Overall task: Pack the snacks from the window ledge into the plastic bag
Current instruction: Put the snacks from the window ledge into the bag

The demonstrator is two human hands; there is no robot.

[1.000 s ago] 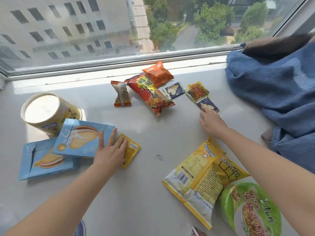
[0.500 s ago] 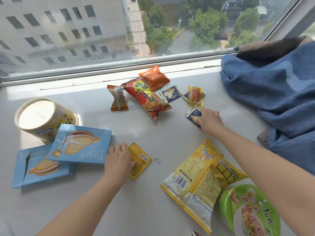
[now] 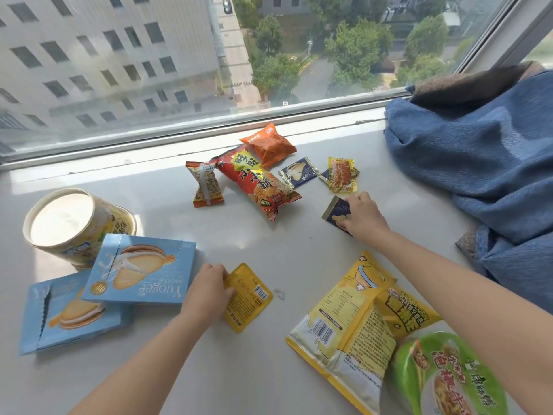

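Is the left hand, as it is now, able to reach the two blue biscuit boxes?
Probably yes. The left hand grips a small yellow packet right beside the upper blue box, with nothing between them. It would likely have to let go of the packet first.

tub (image 3: pixel 74 223) sitting at 9 o'clock on ledge (image 3: pixel 269 244); two boxes (image 3: pixel 140 269) overlapping at 8; small packets (image 3: pixel 254 181) clustering at 12; big bags (image 3: pixel 356 322) lying at 5; cloth (image 3: pixel 478 163) piling at 2.

Bright daylight through the wide glass window (image 3: pixel 179 70), glare on the pale glossy window ledge (image 3: pixel 89 175) near the frame, soft short shadows, wide-angle bending at edges, slightly soft focus.
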